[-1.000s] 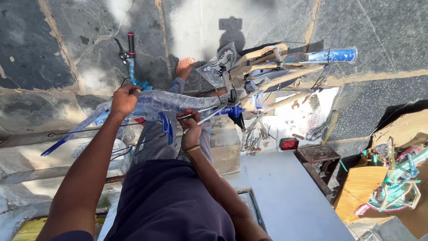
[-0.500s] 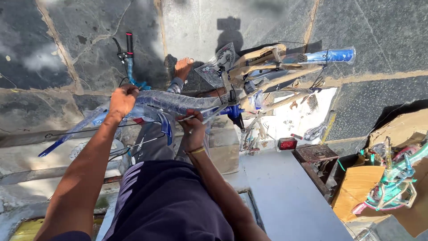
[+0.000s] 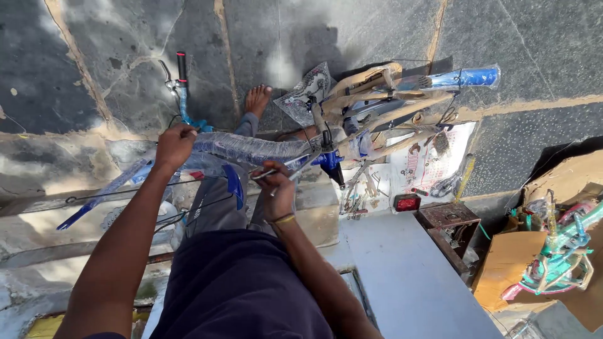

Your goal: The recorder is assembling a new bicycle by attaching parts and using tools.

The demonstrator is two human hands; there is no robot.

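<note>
- Head view: the landmark is the blue bicycle frame wrapped in clear plastic film (image 3: pixel 251 149), lying across the person's lap above the grey stone-slab floor (image 3: pixel 113 37).
- The left hand (image 3: pixel 174 144) closes its grip over the wrapped tube at the frame's left end, near the blue-and-black handlebar stem (image 3: pixel 182 88) that points away from the person.
- The right hand (image 3: pixel 276 188) sits just below the middle of the frame, its grip narrow around a thin silver metal tool (image 3: pixel 282 169) whose tip points toward the blue joint on the frame's right; what kind of tool it is cannot be told.
- To the right of the frame, a bundle of parts wrapped in brown paper (image 3: pixel 389 100) with a blue plastic-sleeved tube (image 3: pixel 468 77) is joined to it, still fully covered.
- Below and right of the frame, loose small metal tools (image 3: pixel 358 198) lie on a white printed sheet (image 3: pixel 427 163), with a small red reflector (image 3: pixel 407 203) and a dark rusty metal box (image 3: pixel 449 223) just beside.
- Far right of the frame, a second small bicycle in teal and pink (image 3: pixel 559 257) rests on brown cardboard (image 3: pixel 509 270).
- A bare foot (image 3: pixel 257 99) rests on the floor just beyond the frame.
- As a judgement, the work looks early: wrapping covers nearly every part, no wheels or pedals can be seen fitted, and most of the assembly appears to remain.
</note>
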